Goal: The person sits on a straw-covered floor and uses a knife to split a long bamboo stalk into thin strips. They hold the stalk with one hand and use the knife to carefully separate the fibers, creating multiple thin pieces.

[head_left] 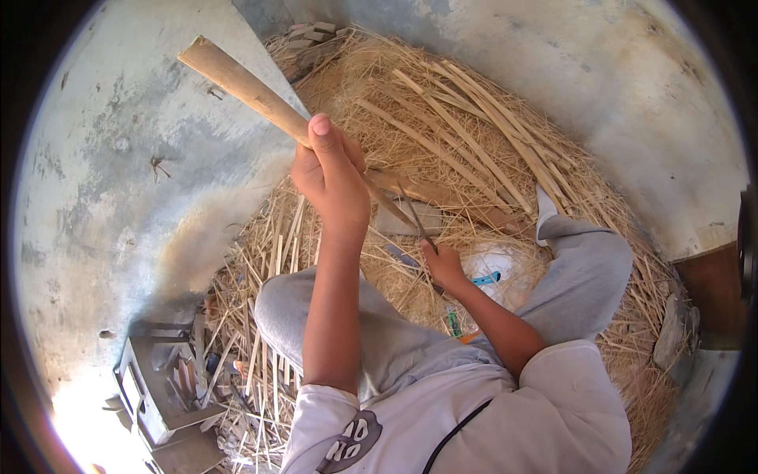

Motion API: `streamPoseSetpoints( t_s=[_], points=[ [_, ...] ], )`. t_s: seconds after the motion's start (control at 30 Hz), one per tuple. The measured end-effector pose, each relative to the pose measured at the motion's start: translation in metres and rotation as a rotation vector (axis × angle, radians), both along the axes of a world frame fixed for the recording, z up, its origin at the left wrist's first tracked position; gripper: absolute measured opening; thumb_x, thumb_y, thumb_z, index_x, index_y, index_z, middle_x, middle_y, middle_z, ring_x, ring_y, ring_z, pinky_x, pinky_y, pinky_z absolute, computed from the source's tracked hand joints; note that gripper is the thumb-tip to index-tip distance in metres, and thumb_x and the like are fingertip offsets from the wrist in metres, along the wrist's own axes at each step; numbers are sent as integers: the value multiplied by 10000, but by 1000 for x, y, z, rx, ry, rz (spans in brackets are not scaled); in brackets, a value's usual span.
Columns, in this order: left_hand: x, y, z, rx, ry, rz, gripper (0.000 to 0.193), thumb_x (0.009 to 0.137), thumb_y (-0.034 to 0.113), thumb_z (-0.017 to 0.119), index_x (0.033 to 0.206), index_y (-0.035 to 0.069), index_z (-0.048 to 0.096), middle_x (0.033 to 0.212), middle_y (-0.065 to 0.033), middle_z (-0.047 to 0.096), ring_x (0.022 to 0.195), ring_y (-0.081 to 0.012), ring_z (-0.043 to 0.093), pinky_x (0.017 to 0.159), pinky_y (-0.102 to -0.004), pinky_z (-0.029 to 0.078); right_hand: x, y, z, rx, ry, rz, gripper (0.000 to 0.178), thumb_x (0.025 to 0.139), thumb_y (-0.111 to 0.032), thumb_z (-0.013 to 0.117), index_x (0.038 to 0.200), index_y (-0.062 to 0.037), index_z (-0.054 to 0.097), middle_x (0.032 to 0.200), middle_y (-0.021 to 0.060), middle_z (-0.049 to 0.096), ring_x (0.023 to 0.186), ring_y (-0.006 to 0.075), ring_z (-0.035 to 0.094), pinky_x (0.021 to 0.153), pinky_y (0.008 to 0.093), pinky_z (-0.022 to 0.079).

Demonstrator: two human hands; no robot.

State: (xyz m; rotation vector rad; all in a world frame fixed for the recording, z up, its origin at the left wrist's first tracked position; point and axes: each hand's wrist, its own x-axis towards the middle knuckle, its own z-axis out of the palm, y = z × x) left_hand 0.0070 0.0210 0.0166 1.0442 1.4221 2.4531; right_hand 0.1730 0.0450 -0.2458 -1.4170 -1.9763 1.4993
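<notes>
A split bamboo strip (245,91) is raised in front of me, slanting from the upper left down toward the middle. My left hand (333,178) is closed around it, thumb up along its side. Low in front of my lap, my right hand (444,267) grips a knife (415,216) whose thin dark blade points up and away. The bamboo's lower end reaches close beside the blade; whether they touch, I cannot tell. Behind the blade, a thick piece of wood (442,195) lies on the shavings. My fingers hide most of the knife's handle.
Long bamboo strips (466,130) lie at the far right over straw-like shavings (339,95). More slivers heap left of my bent knee. A wooden box (162,387) with scraps stands lower left. A small blue object (487,278) lies by my right forearm. Walls (110,182) curve around.
</notes>
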Motion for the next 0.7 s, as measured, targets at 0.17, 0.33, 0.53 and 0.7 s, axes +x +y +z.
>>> streamPoseSetpoints(
  t_s=[0.17,0.33,0.53,0.7],
  points=[
    [9,8,-4,7,30,37,440,1075,417,496,762,124,394,563,34,372,468,-49,331,427,-250,261,-5,1,52,83,377,-181,549,1018,-500,514,928,32,616,671,123,614,618,251,549,622,408,454],
    [13,21,5,-2,56,41,448,1081,423,476,763,130,359,553,39,340,448,-50,298,413,-256,235,21,-14,-99,-135,-241,50,471,1009,-464,567,842,-24,577,601,62,536,513,180,551,502,369,418],
    [2,14,3,7,78,126,453,1092,406,454,750,124,360,552,37,342,438,-50,289,409,-257,230,-1,1,-3,-188,126,-126,480,1019,-497,552,817,-62,554,577,22,489,501,127,510,470,310,388],
    [-2,17,-4,29,74,119,427,1095,380,455,770,103,440,553,36,394,463,-41,352,429,-244,264,-19,-11,47,-21,795,-405,514,1022,-503,541,724,-99,432,533,-26,323,440,94,345,422,301,313]
  ],
)
